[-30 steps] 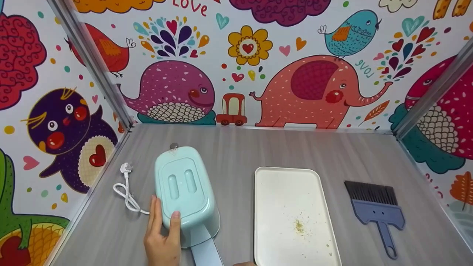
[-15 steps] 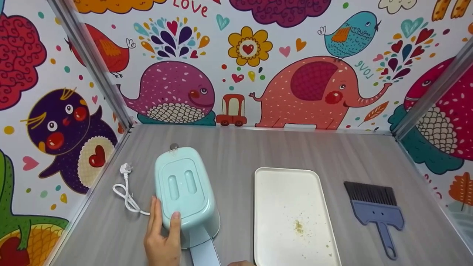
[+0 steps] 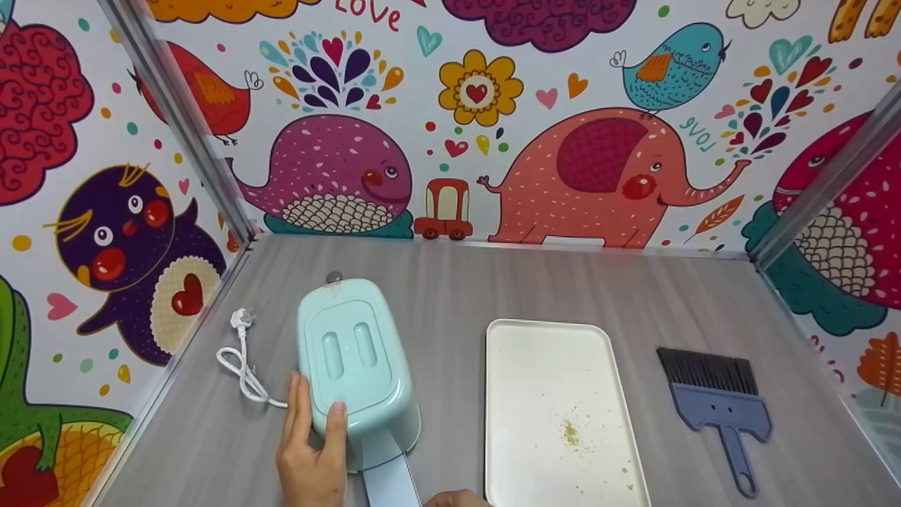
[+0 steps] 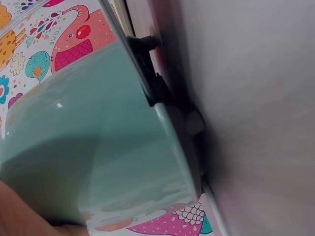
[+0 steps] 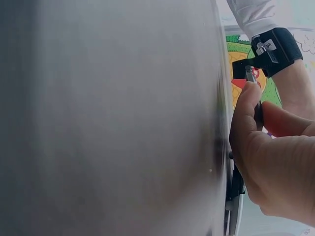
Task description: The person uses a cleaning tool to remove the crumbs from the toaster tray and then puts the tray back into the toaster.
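A mint-green toaster [image 3: 355, 352] with a lid bearing two oblong recesses sits on the table left of centre. My left hand [image 3: 310, 451] holds its near left corner, thumb over the top and fingers along the side. From the toaster's near end a flat pale-blue crumb tray [image 3: 391, 482] sticks out toward me. My right hand [image 3: 457, 499], mostly below the head view, pinches that tray's thin edge between thumb and fingers [image 5: 244, 110] in the right wrist view. The toaster's glossy side [image 4: 88, 132] fills much of the left wrist view.
Right of the toaster lies a cream rectangular tray [image 3: 549, 366] with yellowish crumbs [image 3: 570, 433] on it. Farther right is a blue-handled brush [image 3: 721, 408]. A white power cord [image 3: 246, 373] with its plug lies left of the toaster. Cartoon-printed walls enclose the table.
My right hand has edged forward a little and shows more at the bottom of the head view. The crumb tray has shifted slightly; my left hand keeps its hold on the toaster.
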